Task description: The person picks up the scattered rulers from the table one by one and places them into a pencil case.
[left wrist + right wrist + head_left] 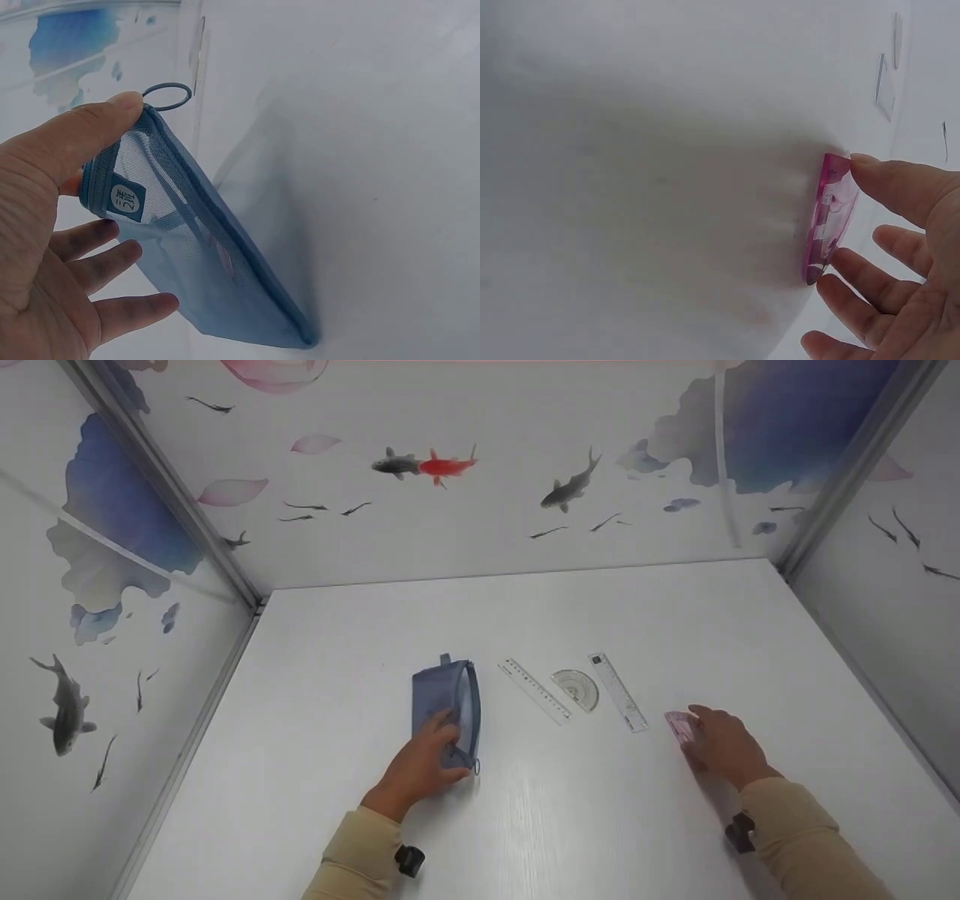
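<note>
My left hand [420, 765] grips the near end of a blue mesh zip pouch [433, 690], whose mouth gapes toward the right. In the left wrist view, the thumb presses the pouch [225, 262] beside its zip-pull ring [168, 96], and the other fingers spread along its side. My right hand [726, 746] pinches a pink see-through plastic drawing tool [679, 725] at the right of the table. The right wrist view shows the thumb at one end of this pink piece [829, 217] and fingertips at the other; the hand partly covers it in the head view.
Between the hands, farther back on the white table [525, 615], lie a clear ruler [535, 690], a clear protractor [577, 690] and a second clear ruler [619, 692]. Panels painted with fish stand along the back, left and right.
</note>
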`<state>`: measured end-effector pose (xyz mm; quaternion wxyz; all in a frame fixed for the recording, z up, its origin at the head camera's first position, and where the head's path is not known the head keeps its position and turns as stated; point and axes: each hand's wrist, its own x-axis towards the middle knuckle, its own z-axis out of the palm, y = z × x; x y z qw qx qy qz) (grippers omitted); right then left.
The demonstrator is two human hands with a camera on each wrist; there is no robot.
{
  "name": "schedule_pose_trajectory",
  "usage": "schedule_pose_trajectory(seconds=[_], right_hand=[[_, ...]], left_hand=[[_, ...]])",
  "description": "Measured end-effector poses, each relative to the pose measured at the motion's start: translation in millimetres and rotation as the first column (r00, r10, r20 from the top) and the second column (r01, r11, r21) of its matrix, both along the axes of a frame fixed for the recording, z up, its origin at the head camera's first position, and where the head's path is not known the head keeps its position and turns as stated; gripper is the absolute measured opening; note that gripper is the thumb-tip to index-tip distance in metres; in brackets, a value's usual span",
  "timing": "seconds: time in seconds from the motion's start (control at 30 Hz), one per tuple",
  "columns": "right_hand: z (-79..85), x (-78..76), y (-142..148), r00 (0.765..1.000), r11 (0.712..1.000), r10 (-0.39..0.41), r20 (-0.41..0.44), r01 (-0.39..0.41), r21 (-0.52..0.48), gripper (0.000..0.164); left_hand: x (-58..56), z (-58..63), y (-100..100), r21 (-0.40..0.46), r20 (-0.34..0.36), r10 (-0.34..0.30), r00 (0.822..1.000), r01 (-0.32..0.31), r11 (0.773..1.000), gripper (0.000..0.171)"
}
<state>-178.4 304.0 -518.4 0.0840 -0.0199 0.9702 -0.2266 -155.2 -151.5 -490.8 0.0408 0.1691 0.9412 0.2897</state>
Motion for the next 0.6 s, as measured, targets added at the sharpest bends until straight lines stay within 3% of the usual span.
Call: schedule_pose_trajectory(seconds=[0.23, 0.6], right_hand=[[-1.5, -4.7, 2.3, 0.996, 0.990, -0.051, 0.077, 0.061, -0.127, 0.068], [0.6, -8.3, 4.2, 0.987, 0.973, -0.092, 0.128, 0.117, -0.198, 0.077]], left_hand=[[-0.2, 0.5, 0.4, -0.002, 0.005, 0.006, 1.000, -0.006, 1.000, 0.040], [0.2, -1.5, -0.1, -0.002, 0.003, 0.008, 1.000, -0.008, 1.000, 0.041]])
